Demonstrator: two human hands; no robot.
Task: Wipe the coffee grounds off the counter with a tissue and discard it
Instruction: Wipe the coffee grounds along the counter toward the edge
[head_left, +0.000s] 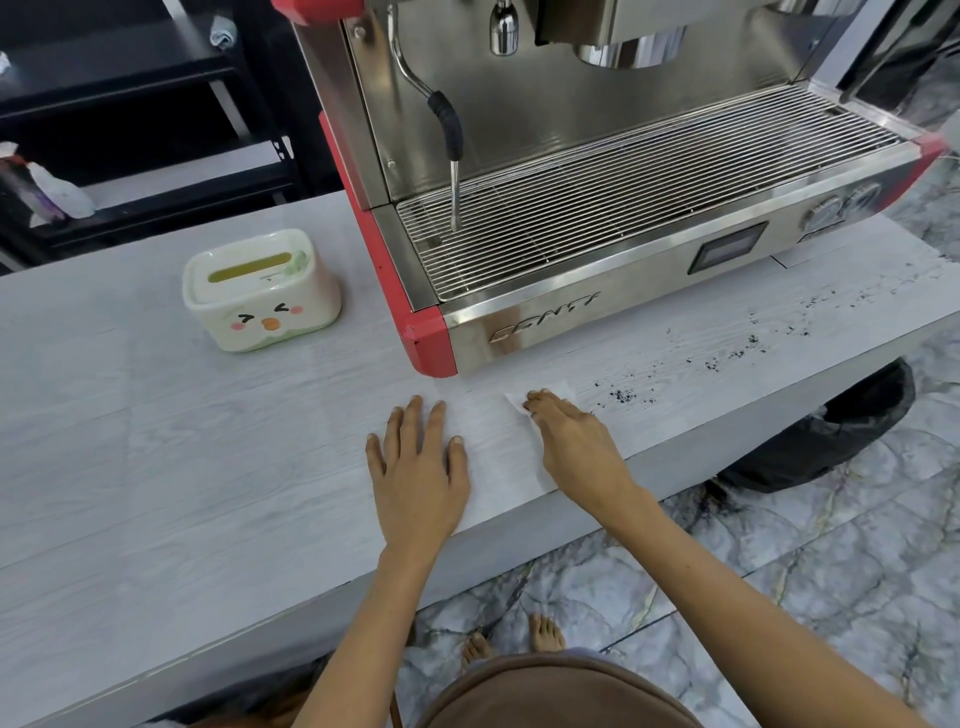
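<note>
A white tissue (498, 441) lies flat on the pale wood-grain counter (182, 441), in front of the espresso machine. My left hand (415, 467) rests on its left part, palm down with straight fingers. My right hand (576, 441) lies on its right part, and the fingertips fold up its far corner (540, 392). Dark coffee grounds (621, 396) are scattered on the counter just right of my right hand. More of the grounds (748, 343) spread toward the counter's right end.
A red and steel espresso machine (623, 218) stands behind the tissue, its steam wand (452, 156) hanging over the drip grate. A white tissue box with a cartoon face (260, 291) sits at the left. A black-lined bin (831, 431) stands on the marble floor below the counter's right end.
</note>
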